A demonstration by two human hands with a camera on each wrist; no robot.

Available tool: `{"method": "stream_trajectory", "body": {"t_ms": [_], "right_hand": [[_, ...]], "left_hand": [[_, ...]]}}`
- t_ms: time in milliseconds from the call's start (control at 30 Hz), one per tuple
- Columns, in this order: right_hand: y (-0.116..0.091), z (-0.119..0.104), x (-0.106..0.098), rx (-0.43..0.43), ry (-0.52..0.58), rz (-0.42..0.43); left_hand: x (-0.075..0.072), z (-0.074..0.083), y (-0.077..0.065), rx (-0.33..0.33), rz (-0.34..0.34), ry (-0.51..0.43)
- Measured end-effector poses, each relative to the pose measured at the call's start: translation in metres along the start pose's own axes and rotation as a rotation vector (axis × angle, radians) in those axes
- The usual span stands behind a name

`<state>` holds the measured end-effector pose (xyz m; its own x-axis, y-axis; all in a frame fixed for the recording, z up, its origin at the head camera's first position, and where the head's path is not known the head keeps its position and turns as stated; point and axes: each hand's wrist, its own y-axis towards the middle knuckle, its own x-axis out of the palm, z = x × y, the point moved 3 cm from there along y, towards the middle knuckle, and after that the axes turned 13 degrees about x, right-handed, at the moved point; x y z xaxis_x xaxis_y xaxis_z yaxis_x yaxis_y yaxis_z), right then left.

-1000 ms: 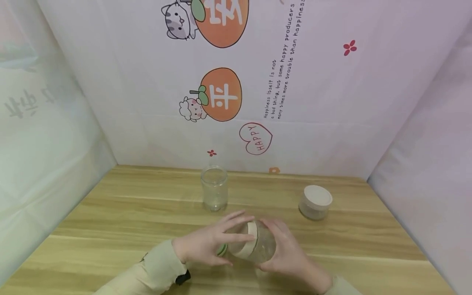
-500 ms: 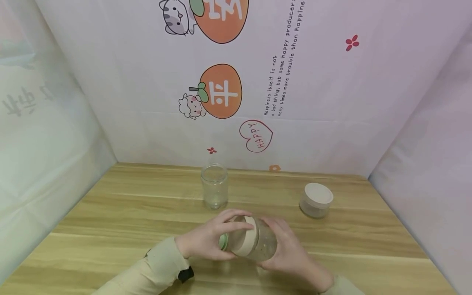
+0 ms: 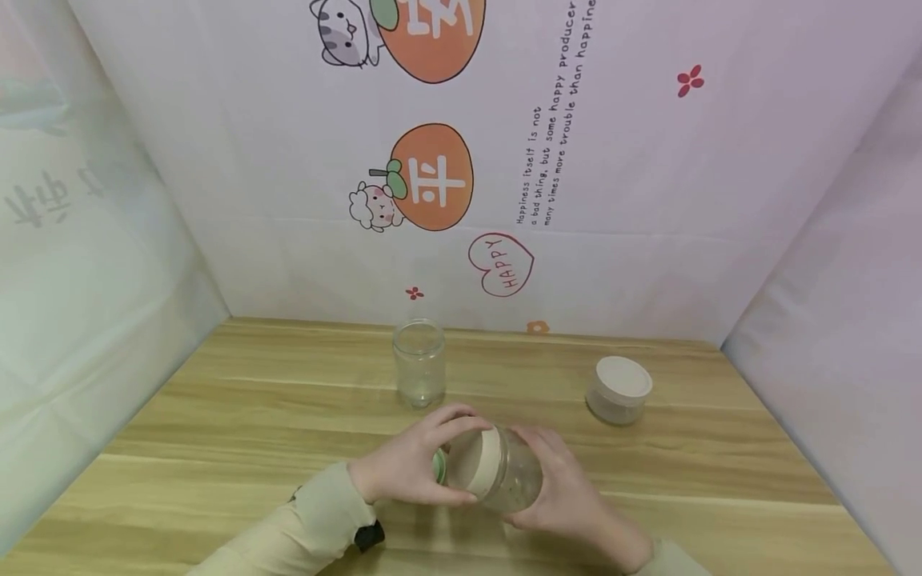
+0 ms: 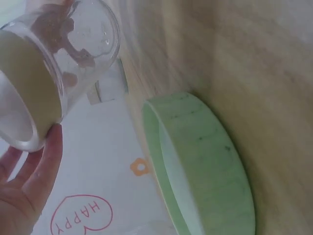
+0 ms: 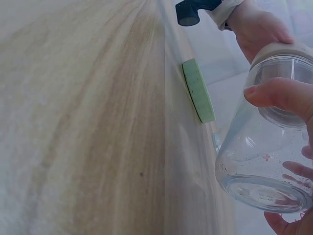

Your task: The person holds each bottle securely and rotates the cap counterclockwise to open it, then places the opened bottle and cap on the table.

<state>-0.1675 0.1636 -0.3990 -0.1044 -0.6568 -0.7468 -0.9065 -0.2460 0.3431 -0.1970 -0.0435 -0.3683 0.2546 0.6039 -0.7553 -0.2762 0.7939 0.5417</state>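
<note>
In the head view, we see the left hand pinching the beige lid; between both hands the glass jar is tilted, long axis going hand to hand, its base nearer the right hand, which grips it.

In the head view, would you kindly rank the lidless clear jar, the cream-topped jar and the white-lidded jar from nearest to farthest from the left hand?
1. Cream-topped jar: touching the left hand, on its right.
2. Lidless clear jar: behind the hand, toward the back wall.
3. White-lidded jar: farthest, off to the right.
</note>
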Motion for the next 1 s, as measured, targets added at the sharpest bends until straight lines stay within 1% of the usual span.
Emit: {"method": "stream_trajectory", "body": {"t_ms": [33, 167, 267, 333, 400, 467, 500, 533, 600, 667, 733, 767, 833, 867, 1000], "right_hand": [[0.000, 0.000, 0.000, 0.002, -0.002, 0.007], [0.000, 0.000, -0.003, -0.003, -0.009, 0.035], [0.001, 0.000, -0.004, -0.007, -0.018, 0.046], [0.001, 0.000, -0.004, -0.008, -0.019, 0.044], [0.000, 0.000, -0.004, -0.009, -0.017, 0.037], [0.000, 0.000, -0.004, -0.012, -0.012, 0.030], [0.000, 0.000, -0.004, -0.014, -0.010, 0.025], [0.000, 0.000, -0.004, -0.014, -0.009, 0.024], [-0.001, 0.000, -0.005, -0.007, -0.005, 0.020], [-0.002, 0.000, -0.005, -0.007, -0.006, 0.019], [-0.003, 0.000, -0.006, -0.002, -0.011, 0.025], [-0.004, 0.001, -0.006, -0.003, -0.013, 0.025], [-0.004, 0.001, -0.006, -0.011, -0.015, 0.029], [-0.004, 0.001, -0.006, -0.014, -0.014, 0.027], [-0.004, 0.002, -0.007, -0.032, -0.006, 0.017]], "left_hand": [[0.001, 0.000, 0.001, -0.026, 0.000, -0.009], [0.002, 0.001, 0.004, -0.080, 0.006, -0.009], [0.003, 0.001, 0.006, -0.097, 0.006, 0.002], [0.004, 0.001, 0.006, -0.102, -0.007, 0.010], [0.004, 0.002, 0.006, -0.093, -0.028, 0.027], [0.004, 0.003, 0.005, -0.055, -0.059, 0.053], [0.004, 0.004, 0.004, -0.023, -0.074, 0.063], [0.004, 0.005, 0.004, 0.013, -0.090, 0.079], [0.003, 0.007, 0.004, 0.109, -0.121, 0.120], [0.003, 0.009, 0.004, 0.182, -0.151, 0.148], [0.004, 0.011, 0.005, 0.241, -0.170, 0.195], [0.004, 0.011, 0.006, 0.257, -0.176, 0.204], [0.004, 0.011, 0.007, 0.269, -0.182, 0.220], [0.004, 0.011, 0.007, 0.282, -0.177, 0.227], [0.002, 0.010, 0.009, 0.291, -0.152, 0.217]]}}
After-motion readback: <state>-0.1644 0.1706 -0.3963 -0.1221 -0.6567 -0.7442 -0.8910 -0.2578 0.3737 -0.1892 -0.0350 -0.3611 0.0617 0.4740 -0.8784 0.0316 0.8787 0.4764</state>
